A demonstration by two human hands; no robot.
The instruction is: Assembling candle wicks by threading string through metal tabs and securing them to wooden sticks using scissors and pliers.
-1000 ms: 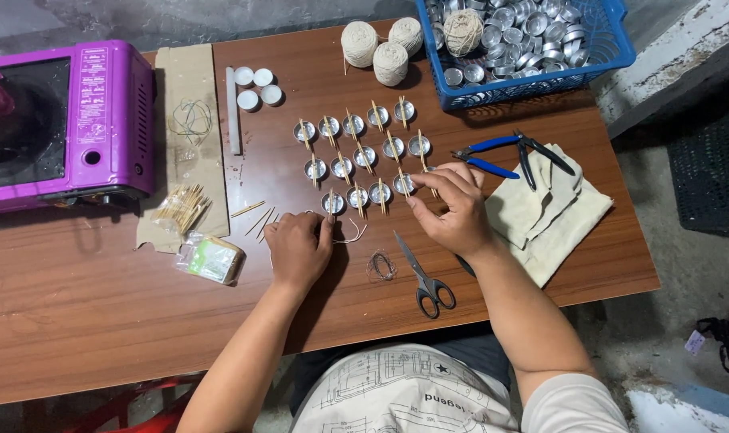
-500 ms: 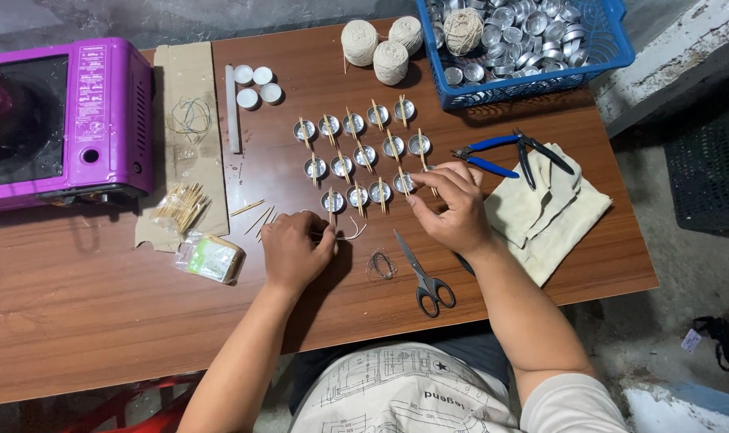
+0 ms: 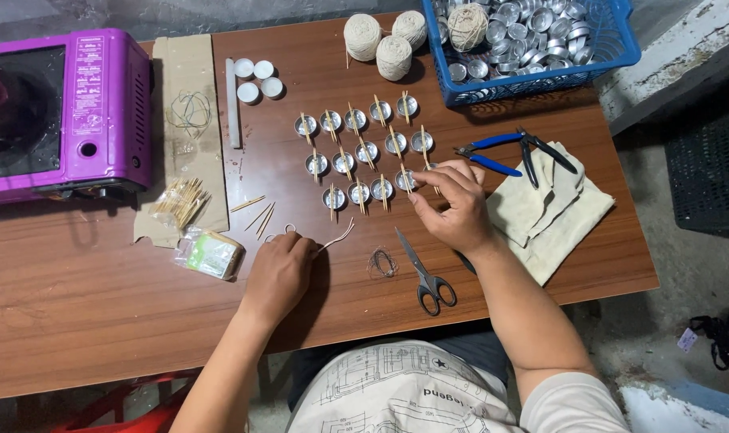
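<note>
Right hand [image 3: 453,210] is pinched shut on a small metal cup [image 3: 407,180] at the right end of the bottom row, fingertips [image 3: 419,178] touching the cup and the wooden stick lying across it. Left hand [image 3: 280,269] rests fisted on the wooden table [image 3: 100,305], closed on a piece of pale string [image 3: 336,237] that trails out to the right toward the cups (a small loop shows just above the knuckles).

The cup is part of a grid of metal cups [image 3: 356,148], three rows, each with a stick across it. Blue plastic basket [image 3: 613,56] at the top right holds a heap of empty metal cups plus one ball of twine. Three more twine balls [image 3: 384,40] sit on the table just left of it.

Scissors [image 3: 425,277] lie between the hands, near a small wire coil [image 3: 381,262]. Blue-handled pliers [image 3: 513,152] rest on a folded cloth [image 3: 557,212] just right of the right hand. Loose sticks [image 3: 256,212], a stick bundle [image 3: 178,200] on cardboard and a purple stove [image 3: 60,112] are to the left.
</note>
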